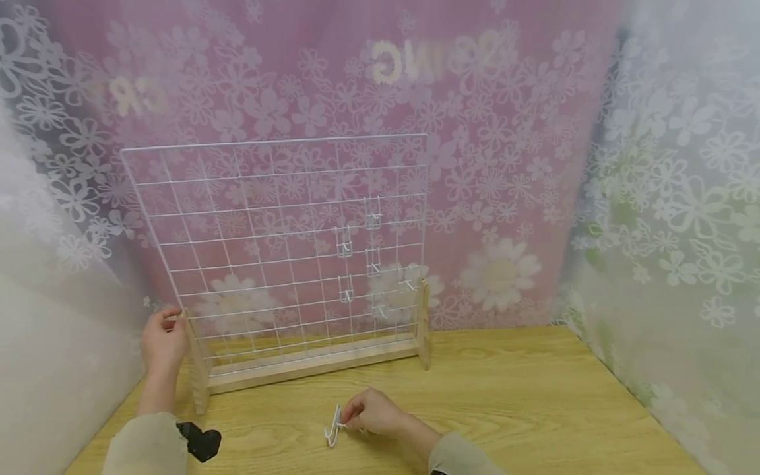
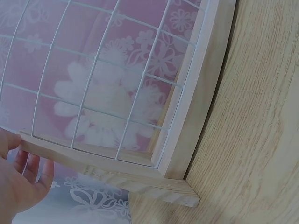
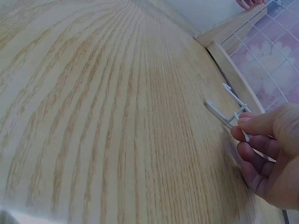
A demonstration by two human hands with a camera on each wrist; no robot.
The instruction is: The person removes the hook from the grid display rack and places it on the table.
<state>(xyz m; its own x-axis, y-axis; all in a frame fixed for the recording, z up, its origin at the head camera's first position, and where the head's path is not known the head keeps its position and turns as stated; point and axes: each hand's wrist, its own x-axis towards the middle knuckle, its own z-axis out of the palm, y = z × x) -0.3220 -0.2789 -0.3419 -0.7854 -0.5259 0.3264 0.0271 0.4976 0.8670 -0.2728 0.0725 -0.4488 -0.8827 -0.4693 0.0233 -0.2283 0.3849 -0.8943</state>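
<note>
Hook (image 3: 218, 113) is pinched in the right grip (image 3: 271, 149); its free ends (image 3: 208, 104) are best left uncovered, and the wooden post (image 2: 93, 166), held by the left grip (image 2: 23, 182), steadied.

Pink floral backdrop (image 1: 510, 185) | wood-grain tabletop (image 1: 522, 396) | right sheeting (image 1: 665, 198), possibly translucent

You get soft, even light in the head view, slightly hazy; the L-side curtain (image 1: 47, 316) looks washed out. L wrist cam's a bit duller, w/ wide-angle distortion bowing yr grid wires (image 2: 96, 58). R wrist: faint soft shadow on the table (image 3: 117, 116) nr yr R hand (image 3: 285, 149), btm-L corner near-white.
</note>
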